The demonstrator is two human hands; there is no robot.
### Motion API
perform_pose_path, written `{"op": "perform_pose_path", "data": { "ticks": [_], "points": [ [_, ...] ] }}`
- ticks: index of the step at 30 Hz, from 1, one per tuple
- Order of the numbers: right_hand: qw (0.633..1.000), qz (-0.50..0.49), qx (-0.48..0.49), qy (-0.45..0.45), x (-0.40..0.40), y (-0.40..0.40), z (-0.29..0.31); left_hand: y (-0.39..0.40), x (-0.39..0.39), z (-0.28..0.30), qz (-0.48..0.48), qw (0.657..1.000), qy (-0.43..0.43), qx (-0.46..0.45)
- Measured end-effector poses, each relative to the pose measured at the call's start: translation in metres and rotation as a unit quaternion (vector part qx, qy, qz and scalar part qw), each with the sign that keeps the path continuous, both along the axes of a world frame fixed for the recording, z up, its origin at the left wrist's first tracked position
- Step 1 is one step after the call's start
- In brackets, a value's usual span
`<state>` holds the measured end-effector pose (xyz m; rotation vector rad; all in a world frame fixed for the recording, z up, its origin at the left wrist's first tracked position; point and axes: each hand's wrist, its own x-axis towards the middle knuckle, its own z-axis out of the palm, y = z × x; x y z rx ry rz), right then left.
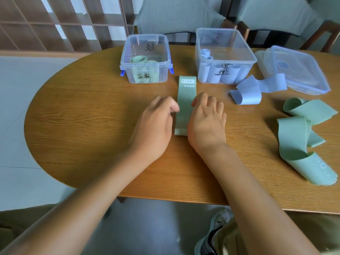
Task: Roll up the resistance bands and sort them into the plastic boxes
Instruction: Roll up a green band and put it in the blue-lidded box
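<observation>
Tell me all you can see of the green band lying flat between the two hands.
The green band is a pale sage strip of smooth, rubbery-looking material, lying flat and straight on the wooden table, running away from the person. Its far end bears a white label reading HEAVY above a row of small white marks. The near end shows a fold line. The left hand and right hand flank it, fingers curled at its edges. It ends between the two boxes, apart from both.

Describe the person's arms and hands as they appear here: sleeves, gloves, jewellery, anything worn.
Both arms are bare from the lower edge of the picture to the fingertips: no sleeve shows. The left hand and the right hand wear no gloves, and no rings, watch or wristband can be seen on the sides that show. Fingernails look short and unpainted, though the left hand is slightly blurred.
</observation>
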<state>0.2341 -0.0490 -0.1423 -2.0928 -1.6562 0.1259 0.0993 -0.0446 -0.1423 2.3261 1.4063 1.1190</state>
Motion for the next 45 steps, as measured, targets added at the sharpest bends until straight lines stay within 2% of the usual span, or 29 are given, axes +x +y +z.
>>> {"op": "perform_pose_path", "data": {
  "ticks": [4, 8, 13, 19, 25, 31, 38, 40, 42, 45],
  "points": [
    [1.0, -0.002, -0.005, -0.008, 0.001, 0.006, 0.0, -0.027, -0.008, -0.003, -0.063, 0.997, 0.007, -0.039],
    [1.0, 0.008, 0.005, 0.018, 0.004, 0.006, 0.0, -0.025, -0.005, -0.008, -0.059, 0.998, 0.004, -0.031],
    [0.972, 0.021, 0.013, 0.234, 0.024, -0.009, 0.019, -0.024, -0.004, -0.01, -0.054, 0.998, 0.015, -0.025],
    [0.931, -0.016, 0.039, 0.362, 0.03, -0.05, 0.023, -0.037, -0.001, -0.008, -0.032, 0.999, 0.017, -0.026],
    [0.913, -0.034, 0.064, 0.401, 0.029, -0.088, 0.022, -0.06, 0.005, -0.01, -0.017, 0.999, -0.007, -0.04],
    [0.9, -0.035, 0.041, 0.433, 0.03, -0.104, 0.021, -0.073, 0.011, -0.01, 0.02, 0.999, -0.009, -0.024],
    [0.92, -0.031, 0.052, 0.388, 0.025, -0.106, 0.023, -0.082, 0.015, -0.009, 0.055, 0.996, -0.05, -0.046],
    [0.944, -0.006, 0.067, 0.323, 0.024, -0.107, 0.021, -0.082, 0.014, -0.009, 0.049, 0.996, -0.054, -0.048],
    [0.973, 0.029, 0.097, 0.207, 0.021, -0.109, 0.021, -0.082, 0.013, -0.009, 0.046, 0.997, -0.046, -0.042],
    [0.985, 0.083, 0.131, 0.08, 0.018, -0.112, 0.017, -0.081, 0.013, -0.009, 0.043, 0.999, -0.024, -0.024]
  ]
}}
